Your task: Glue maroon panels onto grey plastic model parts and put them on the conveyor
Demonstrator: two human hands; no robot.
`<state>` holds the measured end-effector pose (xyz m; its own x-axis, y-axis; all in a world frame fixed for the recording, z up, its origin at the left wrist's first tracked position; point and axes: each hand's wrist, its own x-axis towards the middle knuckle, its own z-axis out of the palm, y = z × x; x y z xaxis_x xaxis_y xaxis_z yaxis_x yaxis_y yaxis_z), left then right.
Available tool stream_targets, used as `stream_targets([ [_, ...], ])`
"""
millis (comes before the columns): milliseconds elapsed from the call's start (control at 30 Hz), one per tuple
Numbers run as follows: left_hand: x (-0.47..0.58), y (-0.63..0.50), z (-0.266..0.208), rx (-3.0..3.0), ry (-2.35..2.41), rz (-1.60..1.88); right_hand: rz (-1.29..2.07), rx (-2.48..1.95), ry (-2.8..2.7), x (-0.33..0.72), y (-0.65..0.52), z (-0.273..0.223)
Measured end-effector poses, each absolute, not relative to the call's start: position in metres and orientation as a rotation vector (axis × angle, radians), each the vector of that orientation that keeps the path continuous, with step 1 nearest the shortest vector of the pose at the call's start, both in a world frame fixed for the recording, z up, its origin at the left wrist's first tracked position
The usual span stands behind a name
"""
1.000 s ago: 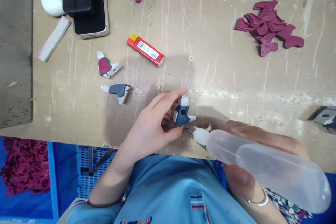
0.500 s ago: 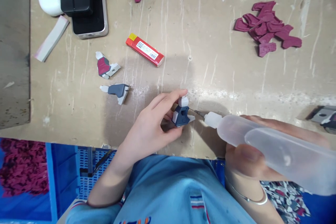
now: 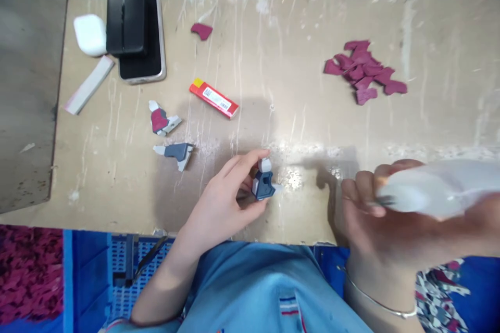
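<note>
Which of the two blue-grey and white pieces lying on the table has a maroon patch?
The upper piece, closer to the phone; the lower piece shows only blue-grey and white.

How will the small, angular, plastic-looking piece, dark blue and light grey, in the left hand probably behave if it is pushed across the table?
The piece is probably light, since the left hand holds it in a simple pinch. Its crisp edges suggest it is stiff, not floppy. With its flat-sided shape, it may slide or tip rather than roll.
</note>
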<state>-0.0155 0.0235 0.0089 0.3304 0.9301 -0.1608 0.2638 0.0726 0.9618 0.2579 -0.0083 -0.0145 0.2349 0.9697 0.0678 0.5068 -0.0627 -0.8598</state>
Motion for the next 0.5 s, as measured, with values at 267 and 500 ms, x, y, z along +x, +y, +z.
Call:
stream_targets([
  [267, -0.017, 0.026, 0.013, 1.36, 1.214, 0.593, 0.088, -2.08, -0.918, 0.294, 0.045, -0.013],
  [500, -0.02, 0.023, 0.004, 1.303, 1.153, 0.549, 1.157, -1.207, -1.661, 0.226, 0.048, 0.011],
])
